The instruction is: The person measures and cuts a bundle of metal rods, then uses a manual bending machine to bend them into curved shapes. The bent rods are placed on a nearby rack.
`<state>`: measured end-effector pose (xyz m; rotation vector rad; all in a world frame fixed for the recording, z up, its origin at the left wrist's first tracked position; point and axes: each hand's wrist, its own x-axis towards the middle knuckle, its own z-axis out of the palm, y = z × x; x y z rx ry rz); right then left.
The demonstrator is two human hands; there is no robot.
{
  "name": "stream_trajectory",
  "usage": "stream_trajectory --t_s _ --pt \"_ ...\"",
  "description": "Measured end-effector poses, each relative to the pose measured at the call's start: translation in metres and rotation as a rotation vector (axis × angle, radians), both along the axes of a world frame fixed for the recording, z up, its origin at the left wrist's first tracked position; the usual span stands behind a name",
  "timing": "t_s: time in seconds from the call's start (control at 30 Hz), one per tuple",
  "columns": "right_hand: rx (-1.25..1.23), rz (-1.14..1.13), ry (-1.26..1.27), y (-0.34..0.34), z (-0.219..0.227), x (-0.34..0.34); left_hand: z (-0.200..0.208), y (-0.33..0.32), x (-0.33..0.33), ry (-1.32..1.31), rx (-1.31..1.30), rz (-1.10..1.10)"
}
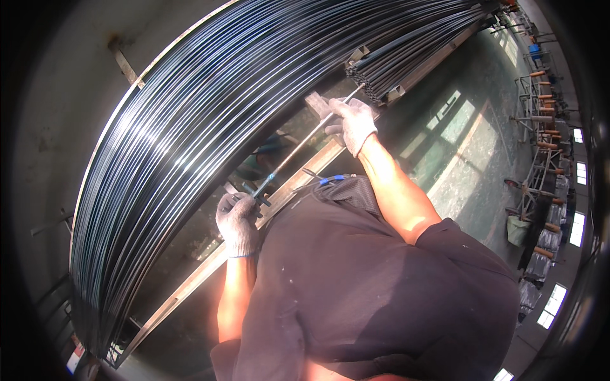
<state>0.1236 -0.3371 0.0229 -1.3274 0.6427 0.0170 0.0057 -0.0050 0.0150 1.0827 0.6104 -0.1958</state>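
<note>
A long thin metal rod (302,145) slants from lower left to upper right in front of me. At its lower end is a dark, cross-shaped handle (257,193) with a bluish collar. My left hand (237,221), in a whitish knit glove, is closed around this handle. Higher up, my right hand (353,122), gloved too, pinches the rod between thumb and fingers. The rod's far tip reaches the open ends of a bundle of dark tubes (375,81); whether it enters one I cannot tell.
A wide layer of long dark tubes (171,136) curves across the left and top. A pale rack beam (184,293) runs between it and my body. Metal brackets (395,94) flank the small bundle. Along the right, frames with orange rollers (545,145) stand on the green floor (470,133).
</note>
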Motion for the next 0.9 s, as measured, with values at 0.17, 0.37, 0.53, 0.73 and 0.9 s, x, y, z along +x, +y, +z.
stream_trajectory --t_s 0.17,0.37,0.53,0.73,0.9 --pt "-0.020 0.017 -0.019 0.003 0.016 -0.007 0.004 -0.004 -0.007 -0.018 -0.010 0.010" --pt "-0.001 -0.002 -0.034 -0.006 0.009 0.002 -0.002 -0.002 0.003 -0.046 0.007 0.036" --pt "-0.036 0.031 0.017 0.000 0.019 0.000 0.007 -0.008 0.001 -0.032 0.022 0.045" --pt "-0.043 0.047 -0.019 0.002 0.021 0.000 0.006 -0.010 -0.011 -0.015 0.012 0.036" --pt "-0.018 0.049 -0.007 -0.005 0.013 0.007 0.007 -0.012 -0.004 -0.049 0.014 0.076"
